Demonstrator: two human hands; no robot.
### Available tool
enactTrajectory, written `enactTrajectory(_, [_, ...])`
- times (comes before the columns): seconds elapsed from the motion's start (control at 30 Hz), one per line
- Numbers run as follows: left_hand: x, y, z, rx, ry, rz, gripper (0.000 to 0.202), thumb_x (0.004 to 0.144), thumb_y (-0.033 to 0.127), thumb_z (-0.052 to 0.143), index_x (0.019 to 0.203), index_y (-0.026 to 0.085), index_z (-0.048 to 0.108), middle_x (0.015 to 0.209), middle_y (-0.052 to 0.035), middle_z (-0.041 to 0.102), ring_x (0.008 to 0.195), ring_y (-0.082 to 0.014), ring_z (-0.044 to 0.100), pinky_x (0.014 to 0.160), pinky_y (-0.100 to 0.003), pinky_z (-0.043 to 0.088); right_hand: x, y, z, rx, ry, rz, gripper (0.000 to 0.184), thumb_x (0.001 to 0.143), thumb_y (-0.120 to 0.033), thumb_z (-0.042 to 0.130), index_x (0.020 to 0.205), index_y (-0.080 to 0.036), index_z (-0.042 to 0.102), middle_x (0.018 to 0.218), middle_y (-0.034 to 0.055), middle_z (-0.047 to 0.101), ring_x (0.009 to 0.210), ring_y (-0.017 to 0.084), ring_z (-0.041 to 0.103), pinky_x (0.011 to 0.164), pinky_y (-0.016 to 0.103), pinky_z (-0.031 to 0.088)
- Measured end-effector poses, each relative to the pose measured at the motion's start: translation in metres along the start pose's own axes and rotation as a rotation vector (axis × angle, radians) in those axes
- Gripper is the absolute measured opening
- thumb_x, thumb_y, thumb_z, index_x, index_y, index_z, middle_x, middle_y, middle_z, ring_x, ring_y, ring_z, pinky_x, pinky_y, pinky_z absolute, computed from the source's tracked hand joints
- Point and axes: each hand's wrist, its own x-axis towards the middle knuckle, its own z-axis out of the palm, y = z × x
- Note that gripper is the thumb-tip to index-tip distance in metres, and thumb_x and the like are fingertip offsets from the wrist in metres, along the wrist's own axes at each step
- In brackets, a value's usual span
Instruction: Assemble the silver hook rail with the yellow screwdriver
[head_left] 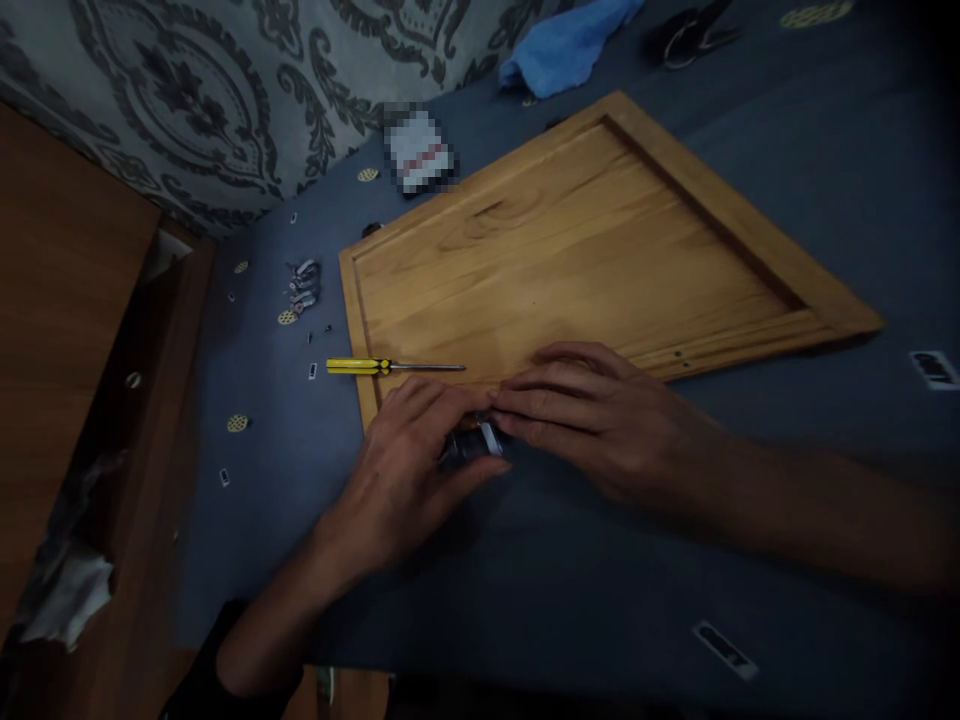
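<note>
A framed wooden cabinet door (540, 260) lies on the dark cloth. At its near edge, a shiny metal hinge (489, 436) shows partly between my hands. My left hand (405, 455) curls around the hinge, thumb below and fingers above. From the right, my right hand (600, 420) presses its closed fingertips against the same hinge, and its fingers overlap the door's edge. Just beyond my left hand, a screwdriver (394, 367) with a yellow handle rests across the door's left frame. The fingers hide most of the hinge.
Several metal hinges (303, 287) lie on the cloth (285, 520) left of the door, with small screws (319, 333) nearby. Behind the door are a blurred-out box (420, 150), a blue rag (566, 50) and dark-handled pliers (690, 38). Wooden furniture (67, 270) borders the left side.
</note>
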Motion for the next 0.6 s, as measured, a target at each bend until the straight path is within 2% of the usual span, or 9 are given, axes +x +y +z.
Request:
enactTrajectory(0.2, [0.000, 0.002, -0.003, -0.023, 0.005, -0.017, 0.032, 0.100, 0.040, 0.077, 0.125, 0.023, 0.067, 0.116, -0.0058, 0.078, 0.112, -0.0252, 0.071, 0.101, -0.042, 0.058, -0.002, 0.001, 0.000, 0.032, -0.024, 0.016, 0.035, 0.108, -0.010, 0.044, 0.120, -0.019, 0.075, 0.121, 0.0084, 0.083, 0.112, 0.023, 0.073, 0.102, 0.048, 0.059])
enactTrajectory(0.27, [0.000, 0.002, -0.010, -0.018, 0.027, -0.032, 0.032, 0.100, 0.041, 0.077, 0.126, 0.024, 0.067, 0.117, -0.0054, 0.078, 0.111, -0.0243, 0.072, 0.098, -0.040, 0.059, -0.003, 0.002, 0.000, 0.045, -0.047, 0.019, 0.038, 0.107, -0.009, 0.042, 0.125, -0.021, 0.075, 0.122, 0.0078, 0.082, 0.114, 0.023, 0.073, 0.104, 0.049, 0.058])
enactTrajectory(0.33, [0.001, -0.003, -0.023, 0.019, 0.097, -0.062, 0.027, 0.102, 0.038, 0.075, 0.124, 0.025, 0.069, 0.116, -0.0047, 0.079, 0.107, -0.0231, 0.074, 0.093, -0.037, 0.060, -0.004, 0.003, 0.000, 0.050, -0.062, 0.015, 0.041, 0.106, -0.008, 0.042, 0.127, -0.022, 0.074, 0.123, 0.0072, 0.082, 0.114, 0.023, 0.073, 0.105, 0.050, 0.057])
enactTrajectory(0.4, [0.002, -0.015, -0.037, 0.114, 0.182, -0.105, 0.017, 0.106, 0.033, 0.068, 0.120, 0.025, 0.071, 0.113, -0.0043, 0.079, 0.105, -0.0236, 0.074, 0.091, -0.037, 0.061, -0.003, 0.003, 0.000, 0.052, -0.065, 0.014, 0.042, 0.105, -0.007, 0.042, 0.127, -0.022, 0.074, 0.124, 0.0072, 0.082, 0.115, 0.023, 0.073, 0.105, 0.050, 0.057])
enactTrajectory(0.47, [0.000, -0.033, -0.051, 0.279, 0.214, -0.136, 0.017, 0.106, 0.025, 0.061, 0.118, 0.024, 0.073, 0.109, -0.0048, 0.079, 0.102, -0.0254, 0.073, 0.093, -0.041, 0.060, -0.003, 0.003, 0.000, 0.051, -0.047, 0.008, 0.039, 0.105, -0.006, 0.042, 0.125, -0.020, 0.073, 0.123, 0.0082, 0.083, 0.113, 0.024, 0.073, 0.104, 0.049, 0.058])
enactTrajectory(0.53, [-0.003, -0.051, -0.061, 0.366, 0.143, -0.153, 0.027, 0.105, 0.021, 0.053, 0.124, 0.022, 0.072, 0.119, -0.0075, 0.077, 0.111, -0.0275, 0.071, 0.102, -0.047, 0.059, -0.003, 0.003, 0.001, 0.048, -0.026, 0.003, 0.038, 0.105, -0.006, 0.042, 0.125, -0.019, 0.073, 0.121, 0.0086, 0.083, 0.113, 0.024, 0.074, 0.104, 0.049, 0.058])
enactTrajectory(0.6, [-0.008, -0.066, -0.067, 0.351, 0.066, -0.169, 0.037, 0.101, 0.015, 0.048, 0.132, 0.021, 0.068, 0.130, -0.0092, 0.074, 0.120, -0.0282, 0.069, 0.108, -0.050, 0.058, -0.003, 0.004, 0.002, 0.043, -0.015, 0.002, 0.040, 0.105, -0.006, 0.042, 0.128, -0.020, 0.072, 0.121, 0.0078, 0.083, 0.113, 0.023, 0.074, 0.105, 0.048, 0.058])
